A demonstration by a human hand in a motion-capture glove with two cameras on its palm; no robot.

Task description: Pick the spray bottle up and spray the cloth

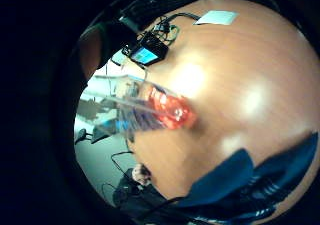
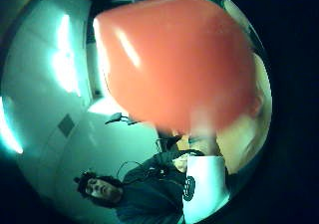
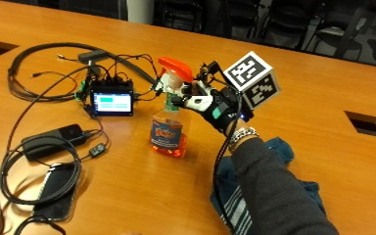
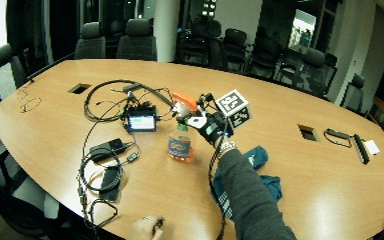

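Observation:
A clear spray bottle (image 3: 168, 131) with an orange head and a little orange liquid at its bottom stands upright near the middle of the wooden table (image 3: 318, 78). My gloved right hand (image 3: 209, 106) is at its neck just below the head, fingers curled round it. The thumb side palm view is mostly filled by the orange head (image 2: 174, 59). The bottle's body (image 1: 165, 107) runs down toward the table in the little finger side palm view. A dark blue cloth (image 3: 280, 149) lies crumpled under and beside my forearm, also the cloth (image 1: 240, 180) near the palm.
A small device with a lit screen (image 3: 111, 102) sits left of the bottle amid black cables (image 3: 38, 58). A power brick (image 3: 51, 139) and a phone (image 3: 58, 191) lie nearer the front left. Table cut-outs (image 3: 368, 123) sit at right and far left.

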